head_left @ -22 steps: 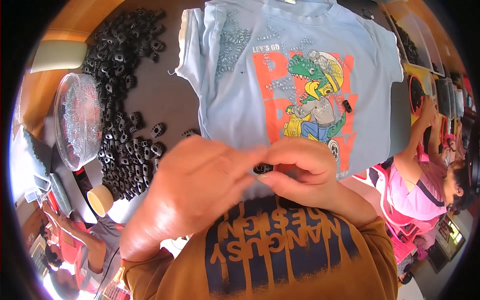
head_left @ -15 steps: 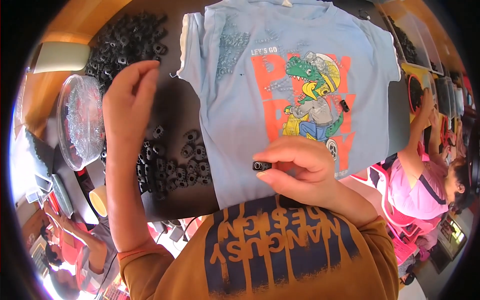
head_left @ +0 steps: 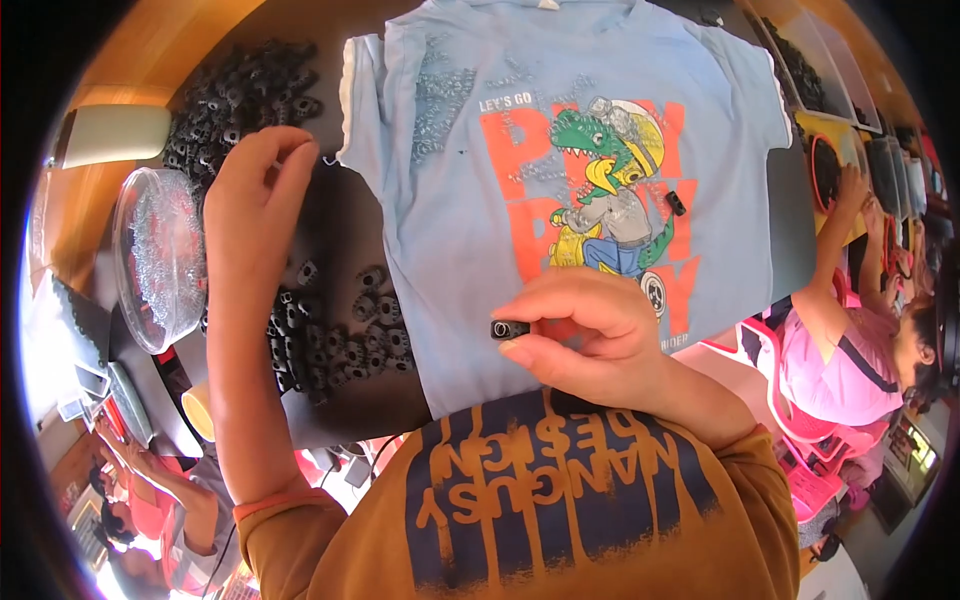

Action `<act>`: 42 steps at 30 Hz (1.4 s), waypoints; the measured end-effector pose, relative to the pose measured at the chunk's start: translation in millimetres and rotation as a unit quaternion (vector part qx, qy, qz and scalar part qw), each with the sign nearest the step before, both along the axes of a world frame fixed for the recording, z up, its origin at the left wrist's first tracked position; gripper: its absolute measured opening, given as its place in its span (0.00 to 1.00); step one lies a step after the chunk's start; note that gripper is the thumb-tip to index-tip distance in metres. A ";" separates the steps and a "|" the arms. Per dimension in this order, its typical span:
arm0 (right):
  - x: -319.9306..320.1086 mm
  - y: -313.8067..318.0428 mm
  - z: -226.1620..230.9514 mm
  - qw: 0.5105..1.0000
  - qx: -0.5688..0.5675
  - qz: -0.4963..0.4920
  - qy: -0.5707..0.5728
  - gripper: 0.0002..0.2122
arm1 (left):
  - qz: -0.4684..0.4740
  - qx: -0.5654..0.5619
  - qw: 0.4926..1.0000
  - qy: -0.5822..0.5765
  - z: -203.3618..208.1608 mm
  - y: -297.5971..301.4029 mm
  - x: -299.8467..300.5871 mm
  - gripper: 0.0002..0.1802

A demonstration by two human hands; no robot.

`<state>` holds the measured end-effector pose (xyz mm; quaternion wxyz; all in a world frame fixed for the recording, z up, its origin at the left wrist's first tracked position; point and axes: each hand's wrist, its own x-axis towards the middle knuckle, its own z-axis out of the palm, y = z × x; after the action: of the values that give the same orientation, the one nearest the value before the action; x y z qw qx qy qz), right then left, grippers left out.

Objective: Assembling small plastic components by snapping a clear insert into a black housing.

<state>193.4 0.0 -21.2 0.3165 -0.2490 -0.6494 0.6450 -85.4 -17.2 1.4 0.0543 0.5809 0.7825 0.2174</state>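
Between thumb and fingertips, my right hand pinches a small black claw-clip piece with a pale ring on its end. It is above the lower part of a light-blue T-shirt spread on the table. My left hand is beside the far-left pile of black clip pieces. Its thumb and fingers are closed together; anything between them is hidden. Many tiny metal springs are scattered over the shirt's upper part. One black clip lies alone on the printed picture.
A clear round tub full of springs stands left of my left forearm. More black clip pieces are spread on the dark table beside the shirt. At right, a person in pink works near bins; other people are at lower left.
The view has shifted slightly, so the shirt and tub appear a little further left. My right hand still pinches the clip piece, and my left hand remains closed near the pile.
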 end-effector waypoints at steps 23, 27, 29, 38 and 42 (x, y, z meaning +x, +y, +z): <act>5.5 3.1 -4.6 0.994 0.002 0.058 0.097 0.09 | -0.145 -0.083 0.865 -0.472 47.0 -53.8 93.0 0.11; 5.0 3.5 -3.1 0.993 -0.003 0.062 0.100 0.08 | -0.142 -0.098 0.871 -0.461 48.9 -51.8 91.5 0.10; 4.4 2.8 -3.3 0.992 0.001 0.061 0.109 0.08 | -0.141 -0.103 0.872 -0.457 49.2 -52.3 92.1 0.12; 4.3 0.7 0.1 0.997 0.004 0.040 0.064 0.06 | -0.066 -0.131 0.827 -0.543 52.1 -50.8 97.2 0.07; 4.7 -0.4 -1.3 0.998 0.006 0.038 0.052 0.05 | -0.119 -0.158 0.844 -0.499 49.6 -45.3 91.3 0.07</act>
<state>198.1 -0.4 -22.5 0.3270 -0.1879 -0.6451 0.6645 5.9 -62.5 51.0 0.5540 0.4666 0.5981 0.3431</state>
